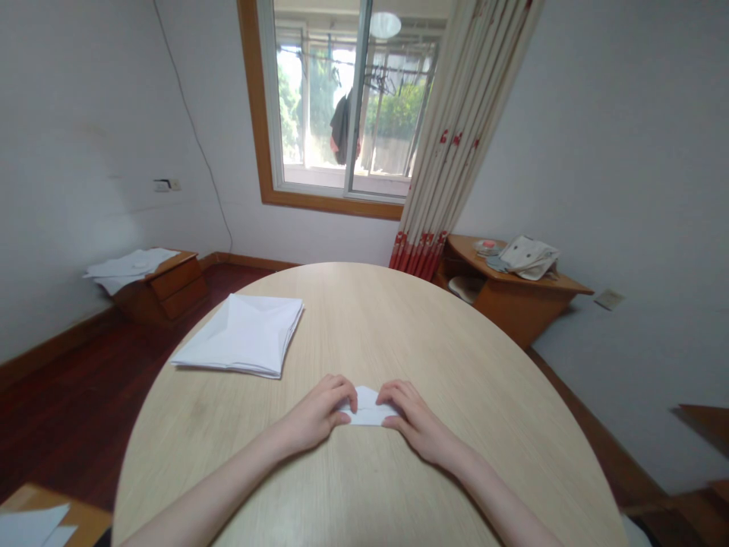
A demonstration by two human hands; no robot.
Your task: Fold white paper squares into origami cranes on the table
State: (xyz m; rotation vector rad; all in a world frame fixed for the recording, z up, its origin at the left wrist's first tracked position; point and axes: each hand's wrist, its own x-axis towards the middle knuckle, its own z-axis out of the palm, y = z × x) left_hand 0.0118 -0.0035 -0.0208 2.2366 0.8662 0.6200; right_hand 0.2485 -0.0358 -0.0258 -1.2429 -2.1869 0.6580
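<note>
A small folded piece of white paper [367, 406] lies on the round light-wood table [399, 327], close to me. My left hand [319, 414] presses its left end with curled fingers. At the paper's right end my right hand [413, 418] does the same, fingertips bent down onto it. Both hands rest on the tabletop and cover the paper's ends.
A stack of folded white paper sheets [242, 334] lies on the table's left part. Low wooden cabinets stand at left [165, 285] and right [512, 292], with papers and cloth on them. A window and curtain [449, 152] are behind. More paper [34, 524] sits at bottom left.
</note>
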